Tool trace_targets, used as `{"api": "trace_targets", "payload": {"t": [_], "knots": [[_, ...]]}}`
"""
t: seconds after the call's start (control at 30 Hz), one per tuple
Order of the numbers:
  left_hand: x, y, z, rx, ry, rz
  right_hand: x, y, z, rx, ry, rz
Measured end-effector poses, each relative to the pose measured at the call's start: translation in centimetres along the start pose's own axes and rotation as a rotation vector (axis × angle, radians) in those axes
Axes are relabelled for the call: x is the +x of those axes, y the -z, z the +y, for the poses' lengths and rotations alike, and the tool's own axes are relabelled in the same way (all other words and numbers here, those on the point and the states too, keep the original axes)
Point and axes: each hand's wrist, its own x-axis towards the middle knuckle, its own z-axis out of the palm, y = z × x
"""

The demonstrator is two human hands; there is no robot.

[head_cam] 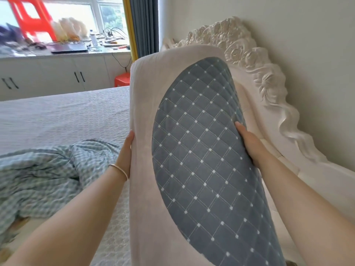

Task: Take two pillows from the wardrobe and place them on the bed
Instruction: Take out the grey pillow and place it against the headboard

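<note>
Now my left hand (125, 150) and right hand (249, 143) hold the pillow (192, 150); I should lay it flat by the headboard (269, 77).

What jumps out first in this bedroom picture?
A big pillow with a blue quilted panel fills the middle, held up between the left hand and right hand. Behind it stands an ornate white carved headboard; a red stool glows at the window, upper left.
</note>
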Motion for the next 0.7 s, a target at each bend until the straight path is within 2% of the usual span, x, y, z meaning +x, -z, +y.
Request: {"api": "trace_targets", "payload": {"t": [0.1,0.23,0.4,0.5,0.6,0.7], "knots": [[0.8,-0.1,0.0,0.057,0.082,-0.012,1.3,0.4,-0.1,-0.057,-0.092,-0.067],[1.2,-0.7,-2.1,0.198,0.237,0.016,3.5,0.5,0.9,-0.191,-0.062,-0.137],[2.4,-2.5,-4.2,0.170,0.127,0.102,5.6,1.7,1.7,-0.245,0.048,-0.251],[2.4,-3.5,-7.1,0.188,0.142,0.160,6.6,2.9,3.6,-0.261,0.069,-0.316],[3.6,-5.0,-9.0,0.183,0.135,0.254,8.7,3.3,6.1,-0.323,0.126,-0.289],[6.1,-6.4,-9.1,0.193,0.114,0.333,12.3,2.2,6.7,-0.271,0.157,-0.248]]}}
